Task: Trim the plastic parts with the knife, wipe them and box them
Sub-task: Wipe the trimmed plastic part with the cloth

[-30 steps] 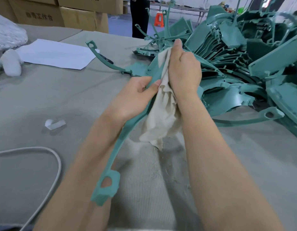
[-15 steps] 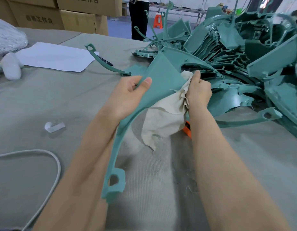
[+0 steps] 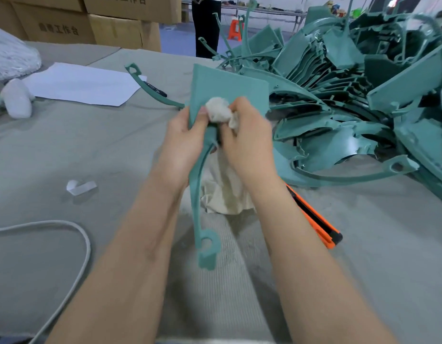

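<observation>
The left hand (image 3: 183, 135) pinches a teal plastic part (image 3: 224, 91) by its flat panel, held above the desk (image 3: 78, 145), its long curved arm hanging down towards the person. The right hand (image 3: 248, 137) clutches a bunched beige cloth (image 3: 218, 111) against the panel. An orange knife (image 3: 319, 219) lies on the desk beside the right forearm, near the pile of teal parts (image 3: 351, 90).

A factory workshop: heaped green plastic parts (image 3: 351, 95) beside stacked cartons (image 3: 90, 23).
</observation>
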